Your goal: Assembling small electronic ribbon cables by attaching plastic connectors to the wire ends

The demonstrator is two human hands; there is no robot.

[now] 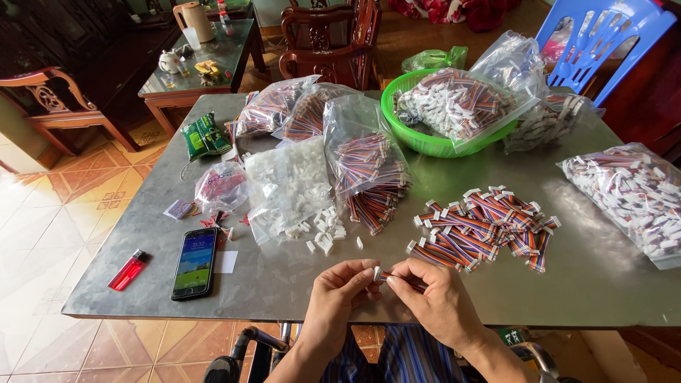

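Observation:
My left hand pinches a small white plastic connector at the table's front edge. My right hand holds a short multicoloured ribbon cable whose end meets that connector. Just beyond my hands lies a pile of finished ribbon cables with white ends. Loose white connectors spill from an open clear bag to the left of it.
On the grey metal table are a phone, a red lighter, a green basket of bagged cables, several clear bags of cables, another bag at the right. A blue plastic chair stands behind.

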